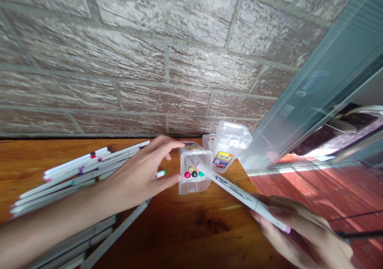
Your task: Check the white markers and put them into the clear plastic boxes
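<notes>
A clear plastic marker box (194, 185) lies on its side on the wooden table (185, 229), its open mouth toward me, with three markers inside showing pink, dark and green caps. My right hand (299, 231) pinches a white marker (236, 191) near its purple end, and the marker's far tip is at the box's mouth. My left hand (143, 173) reaches across with fingers stretched out; a fingertip touches the box's left edge. It holds nothing.
A pile of several white markers (74, 173) lies on the table's left, more by the near edge. The box's clear lid (229, 145) stands behind it against the brick wall. The table ends at right, with a glass partition and red floor beyond.
</notes>
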{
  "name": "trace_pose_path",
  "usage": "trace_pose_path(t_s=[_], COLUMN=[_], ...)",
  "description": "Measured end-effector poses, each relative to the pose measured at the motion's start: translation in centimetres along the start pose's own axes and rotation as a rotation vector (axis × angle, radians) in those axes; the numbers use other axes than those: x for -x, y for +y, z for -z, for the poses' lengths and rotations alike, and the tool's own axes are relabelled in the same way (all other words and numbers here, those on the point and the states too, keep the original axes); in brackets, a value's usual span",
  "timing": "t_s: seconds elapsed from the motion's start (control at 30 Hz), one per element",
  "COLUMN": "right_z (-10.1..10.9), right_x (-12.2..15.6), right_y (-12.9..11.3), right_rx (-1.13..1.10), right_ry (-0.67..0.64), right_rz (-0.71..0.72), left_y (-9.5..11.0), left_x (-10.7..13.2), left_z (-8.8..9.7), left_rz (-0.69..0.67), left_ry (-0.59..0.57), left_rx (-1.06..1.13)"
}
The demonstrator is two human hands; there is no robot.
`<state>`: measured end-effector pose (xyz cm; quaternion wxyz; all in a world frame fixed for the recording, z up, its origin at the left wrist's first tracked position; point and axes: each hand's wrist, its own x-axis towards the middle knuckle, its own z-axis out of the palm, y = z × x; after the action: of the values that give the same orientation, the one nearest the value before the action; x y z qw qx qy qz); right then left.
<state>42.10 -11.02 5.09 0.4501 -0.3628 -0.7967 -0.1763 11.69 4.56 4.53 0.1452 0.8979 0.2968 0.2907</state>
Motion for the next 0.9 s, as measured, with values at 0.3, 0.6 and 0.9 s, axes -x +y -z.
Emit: trace_pose_path(t_s=[0.3,0.6,0.9], right_z=[-0.1,-0.6,-1.1], right_x=[0.4,0.8,0.8], right_y=[0.6,0.3,0.7], right_rx=[0.059,0.201,0.222], right_ry=[0.031,0.030,0.051], right_rz=[-0.009,-0.045,-0.065], left_y=[-0.2,0.0,0.3], left_x=[-0.4,-0.6,-0.8], left_z=[-0.4,-0.8,-0.8], left_rz=[-0.021,-0.018,-0.003], left_ry=[0.015,0.008,-0.008], left_rx=[-0.009,0.030,0.058])
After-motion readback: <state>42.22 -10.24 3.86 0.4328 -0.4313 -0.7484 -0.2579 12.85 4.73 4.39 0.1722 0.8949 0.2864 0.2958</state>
